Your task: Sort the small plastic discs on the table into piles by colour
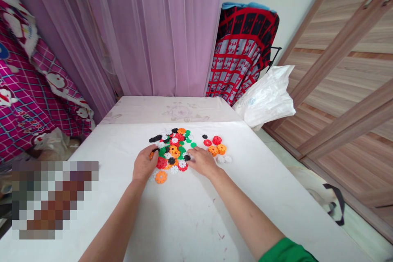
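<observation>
A heap of small notched plastic discs in red, orange, green, white and black lies on the white-covered table. My left hand [145,164] is at the heap's left side, its fingers closed on a black disc [156,151] that they partly hide. On the right side, my right hand [203,161] pinches another black disc [187,157] between thumb and fingers. Between the hands lie an orange disc [175,152], a red disc [161,163] and a loose black disc [171,160]. A large orange disc [161,177] rests at the near edge of the heap.
Right of the heap are separate red discs [217,140], orange discs [221,149], white discs [227,159] and a black disc [204,136]. A white plastic bag [267,98] hangs by the table's far right corner. A blurred patch [55,200] covers the left side.
</observation>
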Motion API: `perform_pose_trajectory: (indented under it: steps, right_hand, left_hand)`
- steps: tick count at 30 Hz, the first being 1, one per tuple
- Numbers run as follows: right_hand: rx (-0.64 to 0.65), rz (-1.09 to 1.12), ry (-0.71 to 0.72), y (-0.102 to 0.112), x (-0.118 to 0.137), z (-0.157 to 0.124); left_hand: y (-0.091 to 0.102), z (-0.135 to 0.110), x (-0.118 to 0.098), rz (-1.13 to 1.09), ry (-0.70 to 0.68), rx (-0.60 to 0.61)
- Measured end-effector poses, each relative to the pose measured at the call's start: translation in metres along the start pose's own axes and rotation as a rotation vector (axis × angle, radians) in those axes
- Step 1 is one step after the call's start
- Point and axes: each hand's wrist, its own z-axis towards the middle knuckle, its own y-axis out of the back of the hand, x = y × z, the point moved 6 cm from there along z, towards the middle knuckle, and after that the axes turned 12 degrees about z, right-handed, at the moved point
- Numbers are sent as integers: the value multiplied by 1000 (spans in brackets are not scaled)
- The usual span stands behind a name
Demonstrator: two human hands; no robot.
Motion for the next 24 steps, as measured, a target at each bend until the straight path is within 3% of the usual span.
perform_pose_trajectory:
  steps: [11, 15, 19, 24]
  right_hand:
    - [-3, 105, -47, -7, 1, 4]
    - [-101, 200, -148, 22, -31, 19]
    - [-217, 142, -233, 61, -72, 46]
    - [-118, 36, -288, 62, -95, 70]
  left_hand:
    - [0, -1, 0, 0, 9, 28]
    - [-1, -1, 0, -5, -2, 22]
    - [-3, -1, 3, -13, 4, 14]
    - [-3, -1, 3, -15, 8, 7]
